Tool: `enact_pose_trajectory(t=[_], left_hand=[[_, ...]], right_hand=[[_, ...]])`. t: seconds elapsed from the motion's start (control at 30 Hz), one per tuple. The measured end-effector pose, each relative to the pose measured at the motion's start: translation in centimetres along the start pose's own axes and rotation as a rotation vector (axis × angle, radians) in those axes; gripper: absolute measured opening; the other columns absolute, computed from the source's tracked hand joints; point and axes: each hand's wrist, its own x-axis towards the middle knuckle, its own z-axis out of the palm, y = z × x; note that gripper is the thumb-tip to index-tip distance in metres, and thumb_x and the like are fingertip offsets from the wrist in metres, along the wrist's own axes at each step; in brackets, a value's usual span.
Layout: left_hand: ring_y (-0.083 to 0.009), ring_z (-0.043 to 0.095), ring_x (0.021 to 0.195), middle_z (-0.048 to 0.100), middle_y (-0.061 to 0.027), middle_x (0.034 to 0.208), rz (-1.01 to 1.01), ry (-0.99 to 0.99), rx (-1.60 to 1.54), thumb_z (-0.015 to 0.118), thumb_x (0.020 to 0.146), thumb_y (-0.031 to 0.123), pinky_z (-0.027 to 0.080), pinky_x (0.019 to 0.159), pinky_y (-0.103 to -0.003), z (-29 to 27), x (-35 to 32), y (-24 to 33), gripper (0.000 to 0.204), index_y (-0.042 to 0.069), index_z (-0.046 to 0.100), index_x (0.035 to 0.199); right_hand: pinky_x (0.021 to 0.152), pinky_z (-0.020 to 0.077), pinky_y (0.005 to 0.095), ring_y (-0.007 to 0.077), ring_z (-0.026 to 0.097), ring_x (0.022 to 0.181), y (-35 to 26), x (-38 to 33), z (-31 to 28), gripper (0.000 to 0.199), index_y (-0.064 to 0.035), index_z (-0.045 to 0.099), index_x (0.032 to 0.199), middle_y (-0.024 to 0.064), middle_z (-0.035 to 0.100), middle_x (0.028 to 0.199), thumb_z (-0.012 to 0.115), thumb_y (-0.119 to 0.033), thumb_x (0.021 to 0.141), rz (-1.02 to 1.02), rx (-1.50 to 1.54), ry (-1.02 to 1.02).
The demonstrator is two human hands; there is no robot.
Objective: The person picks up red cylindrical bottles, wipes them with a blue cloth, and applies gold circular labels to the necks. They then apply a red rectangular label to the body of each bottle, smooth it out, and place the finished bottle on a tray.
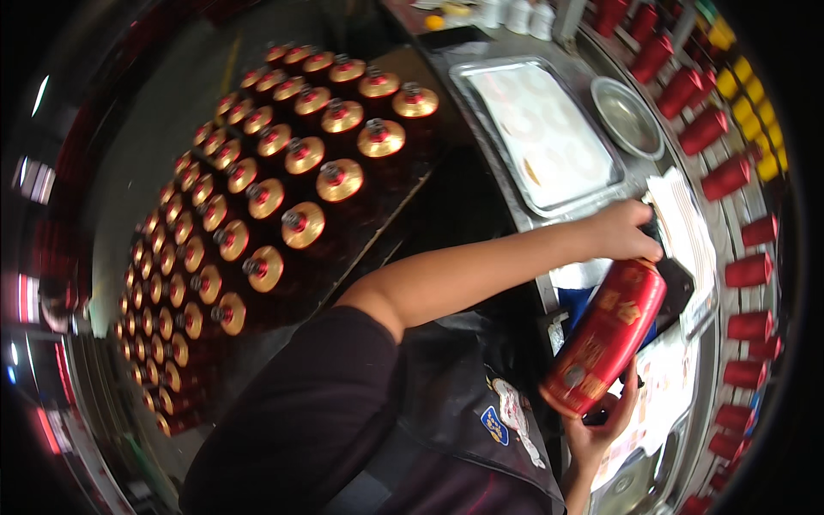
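A red bottle (605, 339) with gold markings is tilted in front of me, over the right-hand side of the workbench. My left hand (631, 232) reaches across from the left, its fingers closed on the upper end of the bottle. At the bottle's lower end, my right hand (605, 429) has its fingers curled round the base; a dark gap or dark object shows between them, too unclear to name. Behind the bottle lies something blue (571, 300), mostly hidden. Printed sheets of paper (665, 386) lie on the bench beside my right hand.
Many red bottles with gold shoulders (266, 197) stand in rows on the left. A metal tray (459, 73) with a white lining and a metal bowl (631, 120) rest on the bench. Red bottles (725, 176) line the far right; yellow items (751, 103) are behind them.
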Motion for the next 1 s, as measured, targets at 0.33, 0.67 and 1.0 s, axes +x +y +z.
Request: enact_pose_trajectory(t=[0.33,0.67,1.0], left_hand=[[-0.014,0.07,0.097,0.075,-0.009,0.099,0.237,1.063,0.364,0.075,0.088,0.004,0.055,0.089,-0.03,-3.7,-40.8,17.2,0.015,-0.002,0.071,0.102],[-0.0352,0.057,0.072,0.057,-0.0174,0.08,-0.74,1.887,1.359,0.078,0.085,0.014,0.045,0.064,-0.041,-2.7,-62.4,7.5,0.022,0.0,0.063,0.09],[-0.0402,0.06,0.077,0.06,-0.0182,0.081,-0.625,1.747,1.321,0.077,0.083,0.011,0.048,0.068,-0.047,-5.5,-64.0,-3.2,0.021,0.0,0.06,0.085]], right_hand=[[0.064,0.0462,0.0406,0.0306,0.056,0.073,-7.9,9.7,9.6,0.095,-0.0076,0.052,0.147,0.0118,0.069,0.108,0.091,-0.023,0.062,-1.175,-0.197,-0.622],[0.06,0.0489,0.0393,0.0327,0.056,0.065,-9.2,6.8,14.5,0.08,-0.0069,0.05,0.15,0.0172,0.056,0.085,0.08,-0.007,0.076,-0.825,-0.03,-0.736],[0.058,0.0456,0.0342,0.0228,0.051,0.064,-6.2,7.7,13.3,0.073,-0.007,0.052,0.149,0.0128,0.055,0.085,0.076,-0.002,0.081,-0.582,-0.225,-0.641]])
